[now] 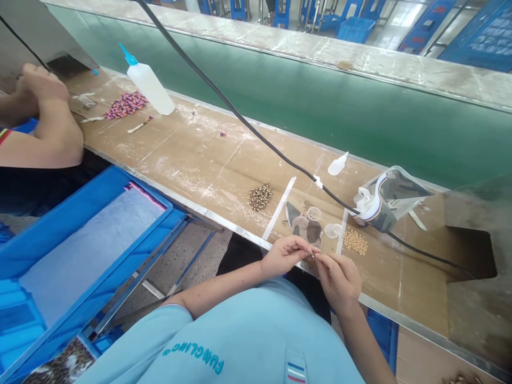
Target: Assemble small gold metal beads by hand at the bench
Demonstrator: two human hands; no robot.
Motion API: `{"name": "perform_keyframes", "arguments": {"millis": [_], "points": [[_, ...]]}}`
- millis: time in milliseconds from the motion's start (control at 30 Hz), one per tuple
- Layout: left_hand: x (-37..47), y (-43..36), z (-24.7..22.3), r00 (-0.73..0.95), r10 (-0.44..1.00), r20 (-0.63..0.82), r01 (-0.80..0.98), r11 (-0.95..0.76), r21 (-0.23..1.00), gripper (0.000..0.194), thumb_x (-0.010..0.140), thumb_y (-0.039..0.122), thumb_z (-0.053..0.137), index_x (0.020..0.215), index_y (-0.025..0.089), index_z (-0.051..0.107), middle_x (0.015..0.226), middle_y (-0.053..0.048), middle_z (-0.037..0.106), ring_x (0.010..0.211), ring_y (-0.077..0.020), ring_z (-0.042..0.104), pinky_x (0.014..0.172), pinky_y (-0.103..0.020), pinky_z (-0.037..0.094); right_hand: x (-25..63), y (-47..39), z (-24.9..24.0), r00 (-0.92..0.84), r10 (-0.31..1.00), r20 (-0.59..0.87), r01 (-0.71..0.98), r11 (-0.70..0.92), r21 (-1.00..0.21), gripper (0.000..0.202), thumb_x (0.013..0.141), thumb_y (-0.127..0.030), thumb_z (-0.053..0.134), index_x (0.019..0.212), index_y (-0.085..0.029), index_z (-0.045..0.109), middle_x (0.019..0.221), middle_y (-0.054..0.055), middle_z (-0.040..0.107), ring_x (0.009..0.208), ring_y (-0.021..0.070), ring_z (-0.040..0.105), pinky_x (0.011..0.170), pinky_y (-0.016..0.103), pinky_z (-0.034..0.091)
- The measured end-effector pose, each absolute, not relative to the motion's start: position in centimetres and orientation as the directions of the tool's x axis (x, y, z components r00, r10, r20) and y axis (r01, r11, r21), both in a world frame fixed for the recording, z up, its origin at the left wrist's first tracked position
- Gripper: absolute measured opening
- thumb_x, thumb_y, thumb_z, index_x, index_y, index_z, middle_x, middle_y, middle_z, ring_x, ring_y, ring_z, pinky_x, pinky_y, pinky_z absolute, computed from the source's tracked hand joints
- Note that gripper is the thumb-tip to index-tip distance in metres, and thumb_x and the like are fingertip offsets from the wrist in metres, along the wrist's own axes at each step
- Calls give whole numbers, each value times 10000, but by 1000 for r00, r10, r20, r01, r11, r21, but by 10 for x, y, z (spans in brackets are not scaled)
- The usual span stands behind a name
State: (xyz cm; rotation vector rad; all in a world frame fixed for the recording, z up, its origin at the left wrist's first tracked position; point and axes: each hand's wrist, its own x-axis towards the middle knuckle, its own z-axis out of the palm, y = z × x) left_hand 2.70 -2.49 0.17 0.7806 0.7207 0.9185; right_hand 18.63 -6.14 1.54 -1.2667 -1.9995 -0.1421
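Note:
Both hands meet at the table's front edge. My left hand [285, 255] has thumb and forefinger pinched on a tiny bead-like piece [312, 255]. From the other side, the fingertips of my right hand [340, 277] close on the same small piece. Just beyond them lies a camouflage cloth [306, 226] with a small round clear container [314, 214] on it. A second clear round dish [333, 230] sits beside the cloth. Right of it is a pile of small tan beads [355, 241]. Dark metallic rings [260, 197] form a heap to the left.
A black cable [240, 114] hangs diagonally across the view. A clear and camouflage pouch [384, 200] stands at right, a white bottle [150, 88] at back left. Another person's arms [52, 122] rest at far left, near a blue tray [96, 234].

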Motion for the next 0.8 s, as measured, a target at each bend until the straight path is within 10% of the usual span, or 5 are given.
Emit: {"name": "perform_keyframes", "arguments": {"millis": [800], "points": [[32,-23,0,442,866,-235,-272,379,885,333,687,404,720,857,129,638,789,-41,645,729,-122,632,733,-257,516,216,-61,4,21,892,452,843,227,-487,243,893,-397,462,790,-206,569,741,55,591,691,182,534,572,299,411]]}}
